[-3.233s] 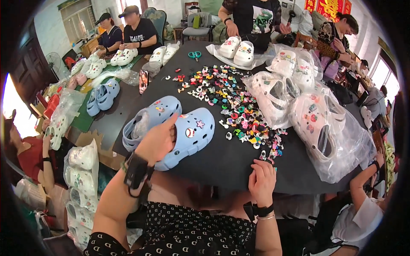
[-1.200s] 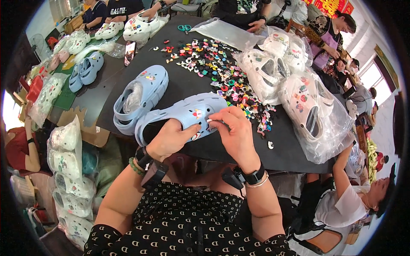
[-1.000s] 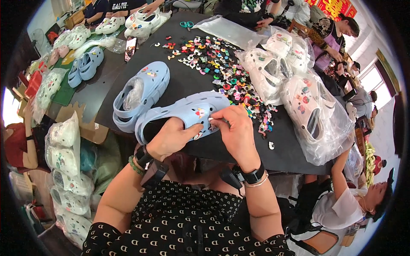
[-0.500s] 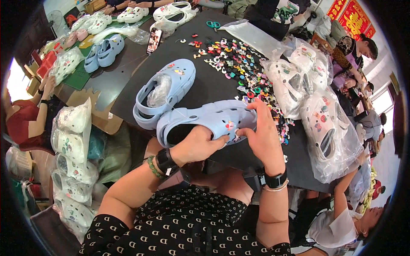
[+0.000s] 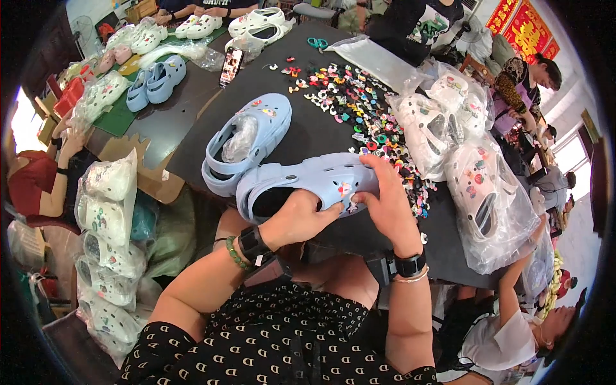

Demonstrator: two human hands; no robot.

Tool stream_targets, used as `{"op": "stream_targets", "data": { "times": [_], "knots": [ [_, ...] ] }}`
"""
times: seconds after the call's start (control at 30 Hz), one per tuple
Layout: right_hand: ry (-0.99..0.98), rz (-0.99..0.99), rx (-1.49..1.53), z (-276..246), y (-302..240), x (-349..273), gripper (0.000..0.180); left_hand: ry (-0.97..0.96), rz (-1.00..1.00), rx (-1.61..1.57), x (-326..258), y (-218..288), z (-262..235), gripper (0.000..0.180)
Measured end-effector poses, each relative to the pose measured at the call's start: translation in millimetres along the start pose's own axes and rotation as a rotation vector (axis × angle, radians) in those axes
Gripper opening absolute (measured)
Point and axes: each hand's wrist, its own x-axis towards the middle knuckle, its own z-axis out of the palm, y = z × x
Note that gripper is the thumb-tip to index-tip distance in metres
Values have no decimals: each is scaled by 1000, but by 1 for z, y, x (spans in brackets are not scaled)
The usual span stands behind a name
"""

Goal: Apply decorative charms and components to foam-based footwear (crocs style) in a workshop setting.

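My left hand (image 5: 300,220) grips a light blue clog (image 5: 308,174), its fingers reaching into the foot opening and its thumb pressed on the upper. At the toe, my right hand (image 5: 390,206) holds the same clog, with fingertips over the top and the thumb beside a small charm (image 5: 351,206). Another colourful charm (image 5: 344,190) sits on the upper nearby. Behind it rests the second blue clog (image 5: 274,122), decorated with charms and with clear plastic stuffed inside. The held clog's heel touches or overlaps this one. My left fingertips are hidden inside the shoe.
Loose charms (image 5: 359,102) spread across the dark table (image 5: 443,237). Bagged white clogs (image 5: 481,186) lie at right, with more bagged clogs (image 5: 109,224) stacked at left. Toward the back are a phone (image 5: 231,67), green scissors (image 5: 317,43) and a plastic bag (image 5: 378,61). Co-workers sit around.
My right fingers have come down closer onto the clog's toe, the thumb nearer the charm. My left hand keeps its grip. The whole view has shifted slightly.
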Motion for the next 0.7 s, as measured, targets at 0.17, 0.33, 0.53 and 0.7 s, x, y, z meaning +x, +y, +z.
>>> {"op": "stream_targets", "data": {
  "times": [0.17,0.33,0.53,0.7],
  "knots": [
    [132,-37,78,14,3,-21,65,103,98,97,-1,6,1,39],
    [-67,-2,86,9,-16,-43,110,158,149,327,-7,33,-15,29],
    [-58,-56,21,44,-38,-39,98,231,112,596,-7,27,-54,43],
    [-11,-122,35,90,-51,-24,91,253,62,767,-7,20,-96,54]
  ]
}}
